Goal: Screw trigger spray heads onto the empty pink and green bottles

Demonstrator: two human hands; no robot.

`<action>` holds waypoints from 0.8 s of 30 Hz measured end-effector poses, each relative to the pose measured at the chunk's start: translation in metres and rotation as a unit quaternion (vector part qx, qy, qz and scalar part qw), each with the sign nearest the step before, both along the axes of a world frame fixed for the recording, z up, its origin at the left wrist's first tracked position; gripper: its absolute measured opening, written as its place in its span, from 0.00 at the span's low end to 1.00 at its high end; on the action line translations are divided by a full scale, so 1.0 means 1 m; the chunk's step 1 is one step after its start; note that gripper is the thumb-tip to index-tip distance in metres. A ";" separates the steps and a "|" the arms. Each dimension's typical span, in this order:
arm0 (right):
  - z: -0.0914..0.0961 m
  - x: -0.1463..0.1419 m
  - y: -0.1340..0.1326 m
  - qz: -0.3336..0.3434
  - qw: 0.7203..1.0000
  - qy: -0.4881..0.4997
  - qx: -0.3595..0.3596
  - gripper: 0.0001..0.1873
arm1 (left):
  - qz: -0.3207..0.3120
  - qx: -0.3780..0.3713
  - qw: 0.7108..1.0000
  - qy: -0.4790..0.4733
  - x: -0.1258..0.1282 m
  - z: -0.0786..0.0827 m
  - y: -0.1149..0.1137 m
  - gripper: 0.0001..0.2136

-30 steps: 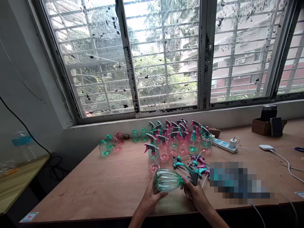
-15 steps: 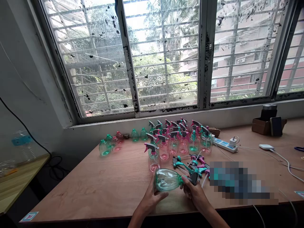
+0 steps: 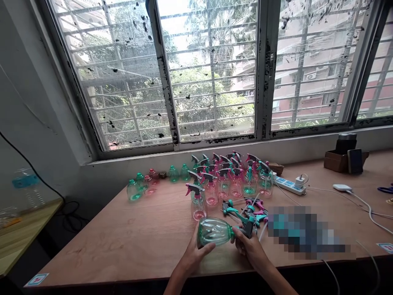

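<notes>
In the head view, the green bottle (image 3: 213, 230) is held above the near edge of the bench (image 3: 123, 237), lying on its side with its base to the left and its neck to the right. The left hand (image 3: 196, 248) is curled round the base, thumb along the near side, its other fingers mostly hidden; this seems to steady the body. The right hand (image 3: 250, 248) pinches at the neck, where a grey-and-green sprayer (image 3: 248, 228) sits; the sideways tilt probably gives these fingers easy access to the collar. Whether the collar is fully seated I cannot tell.

No liquid shows through the held bottle's clear wall, and I cannot make out a tube inside.

Just beyond the hands is a heap of loose sprayers (image 3: 235, 214), tubes sticking out, likely put there to be within reach. Behind it, bottles with sprayers (image 3: 211, 196) stand upright, closely grouped. Toward the far left, open bottles (image 3: 134, 190), green and red, stand apart from that group, with no contents visible. A brown box (image 3: 331, 162) at far right holds a dark cylinder (image 3: 346, 143).
</notes>
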State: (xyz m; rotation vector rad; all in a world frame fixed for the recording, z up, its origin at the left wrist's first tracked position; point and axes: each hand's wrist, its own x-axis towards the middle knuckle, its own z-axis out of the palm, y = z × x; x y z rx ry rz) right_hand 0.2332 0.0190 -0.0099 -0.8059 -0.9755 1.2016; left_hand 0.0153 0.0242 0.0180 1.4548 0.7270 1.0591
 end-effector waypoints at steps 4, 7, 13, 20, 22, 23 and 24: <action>0.002 0.000 0.000 0.000 1.000 -0.004 -0.002 0.24 | 0.000 -0.001 1.000 -0.012 0.000 -0.005 0.001 0.54; 0.002 0.000 -0.001 0.001 1.000 -0.005 -0.003 0.23 | 0.004 0.000 1.000 -0.017 0.001 -0.008 0.002 0.55; 0.000 0.000 0.000 -0.003 1.000 -0.004 -0.007 0.23 | 0.014 0.005 1.000 -0.009 0.002 -0.007 0.004 0.45; 0.000 -0.001 0.000 -0.003 1.000 -0.003 -0.007 0.23 | 0.048 0.023 0.999 0.007 0.002 -0.012 0.005 0.50; 0.001 -0.001 -0.001 -0.001 1.000 -0.006 -0.006 0.22 | 0.046 0.021 0.999 0.012 0.002 -0.012 0.004 0.53; 0.001 0.000 -0.001 0.000 1.000 -0.007 -0.005 0.22 | 0.040 0.017 0.999 0.014 0.002 -0.011 0.004 0.53; 0.001 0.000 -0.001 0.001 1.000 -0.008 -0.004 0.22 | 0.034 0.014 0.999 0.016 0.002 -0.010 0.004 0.52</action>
